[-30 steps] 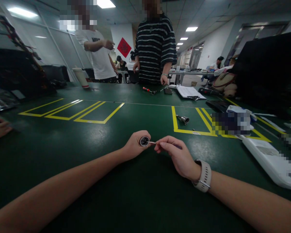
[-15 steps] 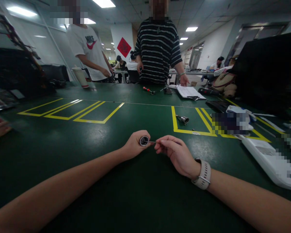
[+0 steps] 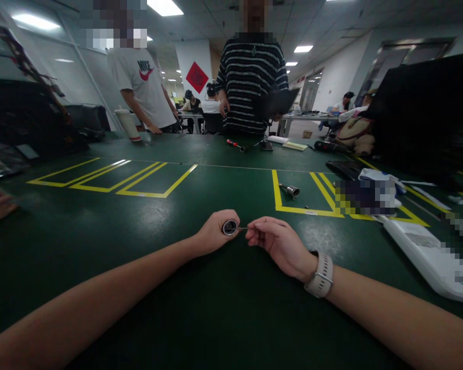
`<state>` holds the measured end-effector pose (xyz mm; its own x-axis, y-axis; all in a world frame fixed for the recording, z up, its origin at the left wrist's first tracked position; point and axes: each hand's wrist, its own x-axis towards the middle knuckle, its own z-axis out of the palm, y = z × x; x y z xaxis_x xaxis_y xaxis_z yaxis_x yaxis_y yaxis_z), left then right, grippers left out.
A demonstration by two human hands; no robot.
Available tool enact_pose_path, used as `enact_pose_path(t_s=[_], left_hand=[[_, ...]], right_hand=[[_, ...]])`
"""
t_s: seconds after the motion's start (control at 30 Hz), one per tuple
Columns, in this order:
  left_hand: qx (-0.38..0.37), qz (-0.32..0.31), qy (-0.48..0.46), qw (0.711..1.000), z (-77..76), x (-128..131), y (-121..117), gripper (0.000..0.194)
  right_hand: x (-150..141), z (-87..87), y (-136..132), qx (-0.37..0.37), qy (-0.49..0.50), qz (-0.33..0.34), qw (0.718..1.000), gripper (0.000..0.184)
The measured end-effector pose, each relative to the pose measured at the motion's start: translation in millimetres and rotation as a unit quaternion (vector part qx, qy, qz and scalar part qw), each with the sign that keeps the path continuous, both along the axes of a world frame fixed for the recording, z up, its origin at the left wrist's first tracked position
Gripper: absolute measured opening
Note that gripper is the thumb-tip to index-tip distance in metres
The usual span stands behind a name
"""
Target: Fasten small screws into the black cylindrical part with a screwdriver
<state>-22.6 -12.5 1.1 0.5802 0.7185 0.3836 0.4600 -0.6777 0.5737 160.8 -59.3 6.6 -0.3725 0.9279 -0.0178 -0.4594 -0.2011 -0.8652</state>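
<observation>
Now left hand point(image 3: 215, 232) grips the small round metal cylinder point(image 3: 229, 227) steady — right hand point(image 3: 274, 242) pinches a thin metal pin point(image 3: 242, 228) into its open end.

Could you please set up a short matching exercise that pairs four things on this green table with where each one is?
Things:
1. round metal part
2. thin metal tool
3. metal cylinder
4. red-handled screwdriver

Places:
A. at the far edge of the table, near the striped shirt
B. in the left hand
C. inside a yellow-taped box
D. pinched in the right hand, tip at the round part

Pairs: 1-B, 2-D, 3-C, 4-A
</observation>
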Motion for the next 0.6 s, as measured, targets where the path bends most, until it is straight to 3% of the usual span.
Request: enact_pose_path(t_s=[0.37,0.6], left_hand=[[0.013,0.0,0.02,1.0,1.8,0.0,-0.7,0.012],[0.006,0.004,0.033,0.999,2.0,0.7,-0.6,0.013]], right_hand=[[-0.7,2.2,-0.4,-0.024,0.006,-0.023,0.999,0.009],[0.0,-5.3,2.2,0.004,0.006,-0.056,0.998,0.012]])
